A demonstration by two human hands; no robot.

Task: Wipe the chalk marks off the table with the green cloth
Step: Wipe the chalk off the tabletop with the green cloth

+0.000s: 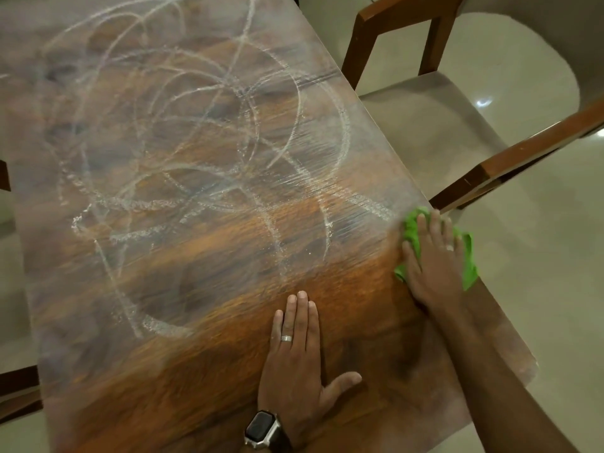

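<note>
Your bright green cloth (412, 231) stood out against the desk (202, 289), whose reddish-brown wood grain ran in dark and orange streaks. White chalk marks (183, 152) looped across it in overlapping circles and scrawls. The chair (510, 165) beside you paired brown wood with a beige seat; the floor (555, 289) was pale cream.

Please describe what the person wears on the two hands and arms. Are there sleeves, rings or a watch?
No sleeves show; both forearms are bare. The left hand has a silver band ring and, at the wrist, a dark square-faced watch with a metallic case. The right hand has a pale ring.
</note>
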